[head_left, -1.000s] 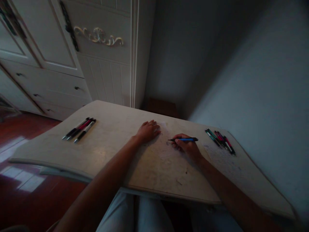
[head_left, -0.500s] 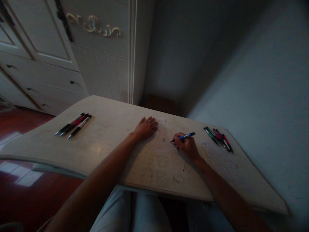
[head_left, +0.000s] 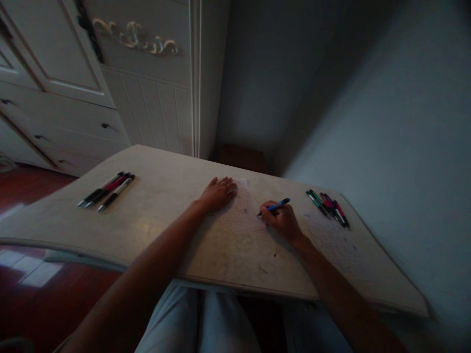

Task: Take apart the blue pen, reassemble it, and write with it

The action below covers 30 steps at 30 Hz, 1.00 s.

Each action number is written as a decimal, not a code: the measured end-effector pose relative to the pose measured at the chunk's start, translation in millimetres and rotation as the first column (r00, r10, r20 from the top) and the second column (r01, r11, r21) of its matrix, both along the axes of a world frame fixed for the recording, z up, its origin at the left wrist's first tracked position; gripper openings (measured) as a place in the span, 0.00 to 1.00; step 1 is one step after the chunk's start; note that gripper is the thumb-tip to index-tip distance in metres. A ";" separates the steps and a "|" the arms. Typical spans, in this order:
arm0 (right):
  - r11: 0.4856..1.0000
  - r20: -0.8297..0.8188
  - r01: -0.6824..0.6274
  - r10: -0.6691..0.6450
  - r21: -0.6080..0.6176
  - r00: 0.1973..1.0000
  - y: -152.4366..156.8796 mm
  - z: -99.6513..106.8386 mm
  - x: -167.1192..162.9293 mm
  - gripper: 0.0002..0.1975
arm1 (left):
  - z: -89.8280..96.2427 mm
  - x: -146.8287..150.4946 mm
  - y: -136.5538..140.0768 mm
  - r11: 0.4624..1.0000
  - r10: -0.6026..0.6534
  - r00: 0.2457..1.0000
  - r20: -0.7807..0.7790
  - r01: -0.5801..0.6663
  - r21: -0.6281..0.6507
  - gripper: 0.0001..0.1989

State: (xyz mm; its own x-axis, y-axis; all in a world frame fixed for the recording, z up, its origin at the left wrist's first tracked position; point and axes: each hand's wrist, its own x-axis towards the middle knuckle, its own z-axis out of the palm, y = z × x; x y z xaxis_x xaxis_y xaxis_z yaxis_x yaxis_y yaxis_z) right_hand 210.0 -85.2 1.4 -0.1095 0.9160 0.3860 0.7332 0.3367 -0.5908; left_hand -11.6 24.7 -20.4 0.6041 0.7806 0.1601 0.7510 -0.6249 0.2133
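One blue pen (head_left: 275,206), three pens left (head_left: 105,189)

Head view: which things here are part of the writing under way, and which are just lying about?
In use:
right hand gripping the blue pen
left hand flat on the sheet of paper

Lying about:
three pens at the table's left
pen cluster at its right
second sheet
wardrobe

On the desk (head_left: 154,220), a sheet of paper (head_left: 241,215) lies between the fingers (head_left: 228,185) of the left hand and those gripping a pen (head_left: 274,206). Three pens (head_left: 105,189) lie far left of them, a pen cluster (head_left: 327,202) just right, a cabinet (head_left: 140,88) behind.
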 end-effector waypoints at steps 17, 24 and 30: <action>0.998 -0.064 0.033 -0.037 -0.054 0.997 1.7 0.8 3.5 0.15 | 5.5 -0.2 -3.6 1.000 0.002 1.000 0.004 -0.002 -0.005 0.23; 0.991 -0.134 -0.003 -0.015 -0.136 0.991 0.9 0.6 3.9 0.15 | 5.5 0.1 -3.5 1.000 0.009 1.000 0.004 -0.009 -0.015 0.23; 0.992 -0.136 0.016 -0.032 -0.122 0.990 1.4 1.7 3.2 0.16 | 2.8 -0.3 -1.0 1.000 -0.008 1.000 0.010 0.008 -0.002 0.22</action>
State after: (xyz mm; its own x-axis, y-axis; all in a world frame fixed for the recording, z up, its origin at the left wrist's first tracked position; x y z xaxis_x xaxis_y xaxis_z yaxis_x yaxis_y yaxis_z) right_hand 213.3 -83.8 3.0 -0.0405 0.9584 0.2824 0.6495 0.2400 -0.7215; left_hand -12.0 23.8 -17.6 0.6087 0.7762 0.1645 0.7440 -0.6304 0.2216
